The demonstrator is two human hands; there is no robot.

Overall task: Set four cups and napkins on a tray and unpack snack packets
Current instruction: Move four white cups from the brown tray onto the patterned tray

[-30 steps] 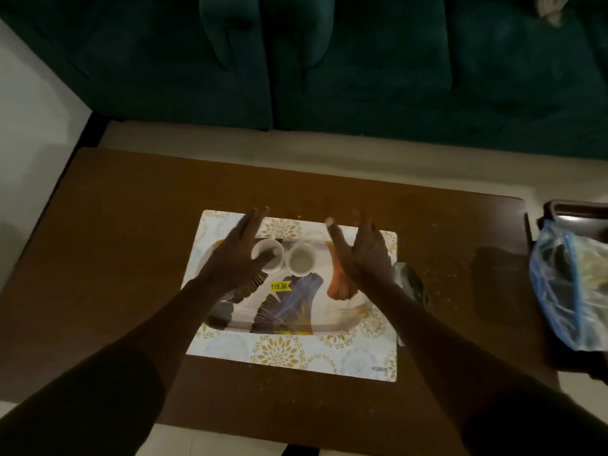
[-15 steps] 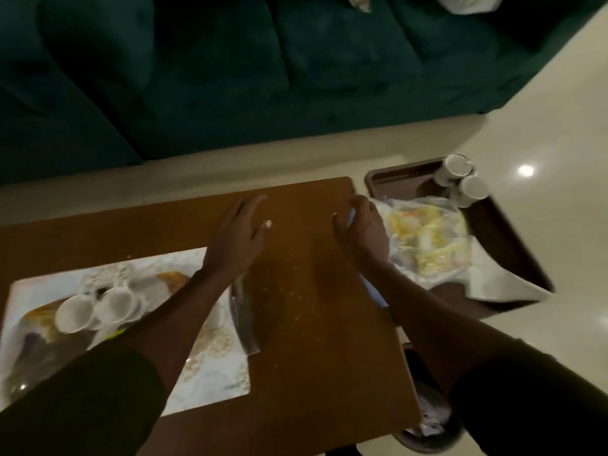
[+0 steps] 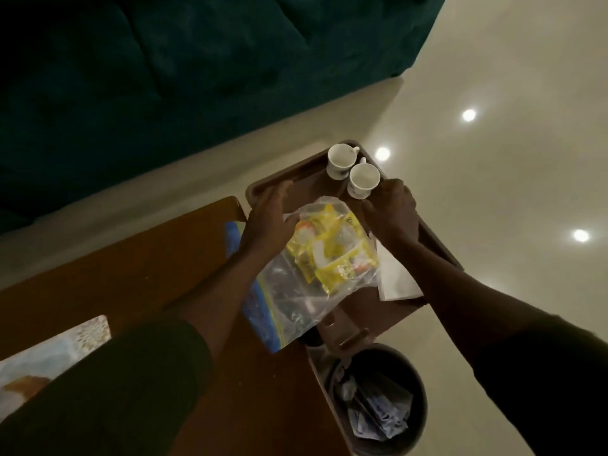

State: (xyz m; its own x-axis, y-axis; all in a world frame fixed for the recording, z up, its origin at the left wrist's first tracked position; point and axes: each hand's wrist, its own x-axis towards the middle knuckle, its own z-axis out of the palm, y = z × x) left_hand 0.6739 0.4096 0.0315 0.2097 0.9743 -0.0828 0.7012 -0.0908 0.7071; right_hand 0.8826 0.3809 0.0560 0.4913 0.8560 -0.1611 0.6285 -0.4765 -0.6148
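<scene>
Over the brown tray (image 3: 437,245), your left hand (image 3: 268,222) and right hand (image 3: 393,215) hover spread wide, holding nothing, flanking the clear bag of yellow snack packets (image 3: 332,255). Two white cups (image 3: 352,171) stand at the tray's far corner; a white napkin (image 3: 396,279) lies beside the bag, right of the tabletop (image 3: 131,268).

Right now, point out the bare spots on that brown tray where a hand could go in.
The brown tray is bare along its far left, between the rim and the two cups, where the left hand reaches. The middle is crowded by the snack bag, with a napkin beside it. The right hand fills the gap near the cups.
</scene>
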